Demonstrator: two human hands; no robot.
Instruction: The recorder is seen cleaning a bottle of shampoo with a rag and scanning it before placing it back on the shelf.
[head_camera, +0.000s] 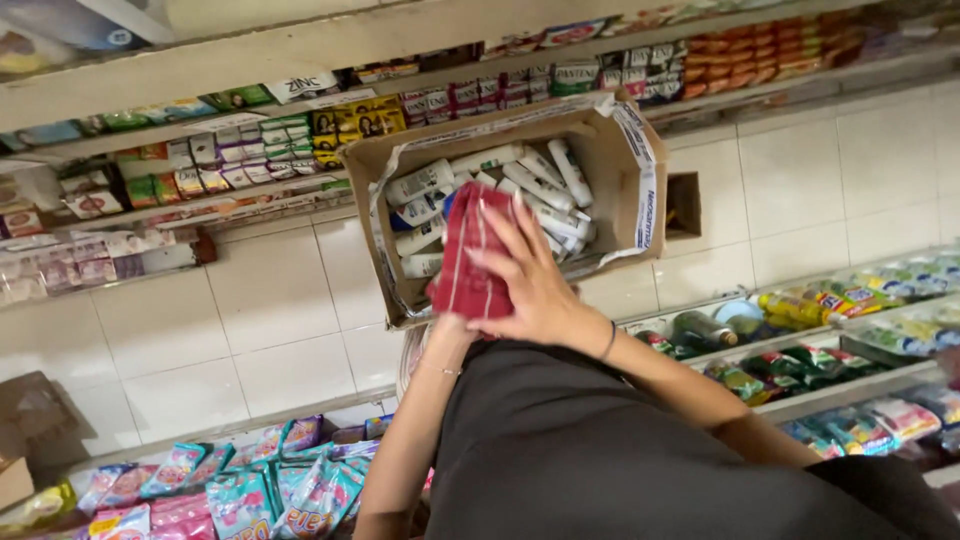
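Cloth (468, 262), red with thin pale stripes, folded, held over the near edge of an open cardboard box (625, 185). Right hand (535, 280) lies flat on top of it, fingers spread, pressing and grasping the fabric. Left hand is hidden beneath the cloth; only its wrist and forearm (420, 410) show, so its grip cannot be told. Box contents: white tubes (480, 180) with dark caps, many, lying loose in a heap, partly covered by the cloth. Surroundings: white tiled floor (270, 300); far shelf (200, 170) stocked with small packets and sachet strips; near left, pink and turquoise pouches (250, 490); right shelf rows with green and yellow bottles (800, 330)
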